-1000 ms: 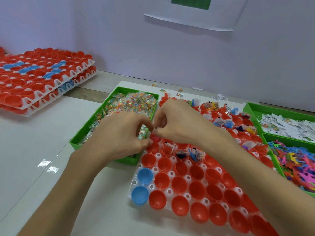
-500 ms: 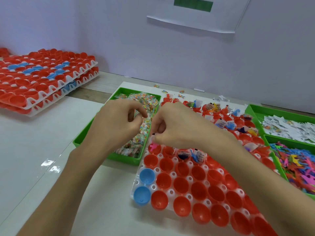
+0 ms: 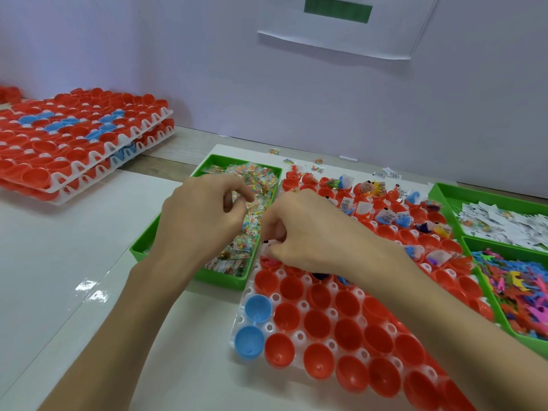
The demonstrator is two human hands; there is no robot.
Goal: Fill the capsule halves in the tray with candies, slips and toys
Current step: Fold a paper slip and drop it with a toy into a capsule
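A white tray [image 3: 239, 321] holds rows of red capsule halves [image 3: 317, 324] and two blue halves [image 3: 258, 308]. The far rows carry slips and toys; the near rows are bare. My right hand [image 3: 314, 235] hovers over the tray's left column and pinches a white slip [image 3: 267, 243] just above a half. My left hand [image 3: 201, 221] is over the green candy bin [image 3: 225, 281], thumb and forefinger curled onto a candy packet [image 3: 235, 197] in the pile of candies [image 3: 261, 179].
At the right stand a green bin of paper slips [image 3: 504, 221] and, nearer, a green bin of coloured plastic toys [image 3: 519, 280]. Stacked trays of capsule halves [image 3: 74, 134] lie at the far left. A wall stands close behind, with loose candies at its foot.
My left hand has drawn back from the tray's left column to the candy bin. My right hand stays over the same capsule half, still pinching the slip.
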